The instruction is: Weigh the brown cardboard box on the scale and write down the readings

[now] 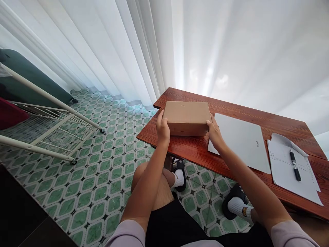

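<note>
A closed brown cardboard box (187, 113) is at the left part of a reddish wooden table (190, 145). My left hand (162, 127) grips its left side, with the thumb at the near top corner. On the opposite side my right hand (214, 129) holds the box by its near right corner, thumb toward the front. The other fingers of both hands are partly hidden behind the box's sides. Just right of my right hand lies a closed silver laptop (240, 139), partly covered by my forearm.
Right of the laptop lie paper sheets (282, 171) with handwriting and a black marker (295, 165) on top. A white wheeled metal rack (64, 132) and a dark green suitcase (33, 77) stand at the left. White curtains (226, 51) hang behind the table.
</note>
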### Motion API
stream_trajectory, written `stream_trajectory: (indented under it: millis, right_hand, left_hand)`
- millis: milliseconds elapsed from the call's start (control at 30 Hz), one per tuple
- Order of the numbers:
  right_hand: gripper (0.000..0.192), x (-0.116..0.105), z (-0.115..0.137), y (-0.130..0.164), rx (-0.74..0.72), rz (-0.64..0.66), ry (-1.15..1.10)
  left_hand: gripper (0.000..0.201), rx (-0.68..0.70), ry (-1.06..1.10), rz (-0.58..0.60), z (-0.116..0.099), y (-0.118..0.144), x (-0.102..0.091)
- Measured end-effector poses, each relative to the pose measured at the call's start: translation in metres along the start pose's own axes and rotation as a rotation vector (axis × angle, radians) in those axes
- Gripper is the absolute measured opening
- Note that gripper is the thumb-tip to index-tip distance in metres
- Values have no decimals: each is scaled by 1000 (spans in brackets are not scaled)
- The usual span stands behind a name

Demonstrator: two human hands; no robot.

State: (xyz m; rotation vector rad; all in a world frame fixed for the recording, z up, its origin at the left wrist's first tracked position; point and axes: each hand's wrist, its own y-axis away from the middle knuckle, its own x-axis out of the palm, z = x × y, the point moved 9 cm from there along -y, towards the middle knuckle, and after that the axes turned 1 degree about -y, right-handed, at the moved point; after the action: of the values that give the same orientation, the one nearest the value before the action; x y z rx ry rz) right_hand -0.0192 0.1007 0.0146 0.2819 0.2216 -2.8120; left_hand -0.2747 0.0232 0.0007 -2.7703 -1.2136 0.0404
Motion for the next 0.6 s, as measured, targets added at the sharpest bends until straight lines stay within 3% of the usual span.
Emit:
stream_trajectory:
  millis: [600]
  right_hand:
    - [62, -2, -15, 3, 49, -19, -26]
  left_hand:
    - [61, -51, 107, -23, 3, 9, 0]
